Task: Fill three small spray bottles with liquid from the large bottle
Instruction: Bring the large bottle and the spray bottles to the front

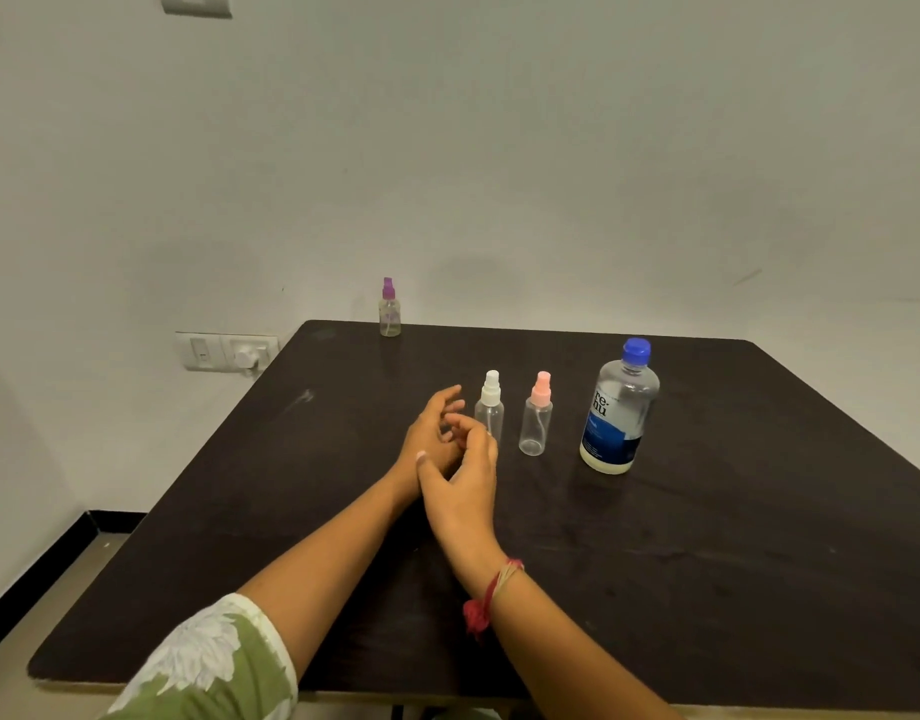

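On the dark table (707, 537) stand two clear small spray bottles side by side: a white-capped one (489, 405) and a pink-capped one (536, 415). Both look empty. Right of them is the large bottle (620, 407) with a blue cap and a blue label, holding a little pale liquid at its bottom. A purple-capped spray bottle (389, 309) stands alone at the table's far edge. My left hand (434, 433) and my right hand (465, 480) lie together just left of the white-capped bottle, fingers loose, holding nothing. My right hand partly overlaps the left.
A pale wall rises right behind the table, with a switch and socket plate (229, 351) at the left. The table's left edge drops to a floor with a black skirting (57, 563). A red thread band (491, 595) circles my right wrist.
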